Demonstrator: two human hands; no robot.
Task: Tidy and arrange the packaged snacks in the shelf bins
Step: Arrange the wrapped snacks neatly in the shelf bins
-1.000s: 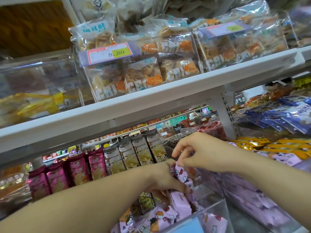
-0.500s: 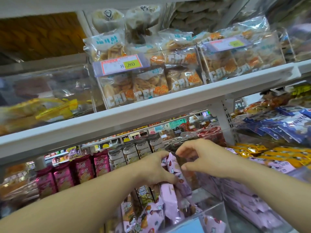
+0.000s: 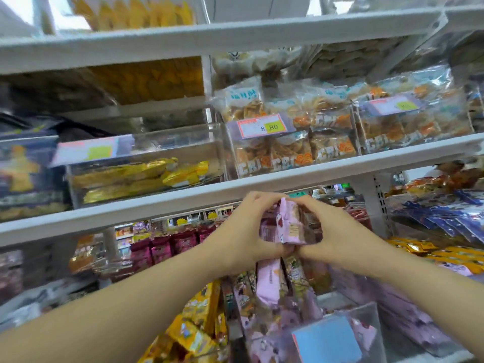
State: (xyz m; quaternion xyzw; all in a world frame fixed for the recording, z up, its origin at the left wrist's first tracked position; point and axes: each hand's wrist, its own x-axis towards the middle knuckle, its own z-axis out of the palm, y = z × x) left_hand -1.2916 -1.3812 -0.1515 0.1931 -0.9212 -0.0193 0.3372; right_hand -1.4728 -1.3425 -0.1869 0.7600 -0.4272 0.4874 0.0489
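Status: left hand [image 3: 243, 231] and right hand [image 3: 334, 233] both curled round a pink packet bundle [image 3: 286, 226], squeezing it between them. Clear bin [image 3: 366, 323] sits straight below, nearer (upright pink packets [image 3: 269, 281] inside). Bundle's long axis looks roughly vertical; hands equally close.

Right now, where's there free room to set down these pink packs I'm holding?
Best gap for the held packs: inside the clear bin, between the standing pink packs and its right wall, behind the blue label. The bin above holding gold packs is only half full. The cracker bin is crammed.
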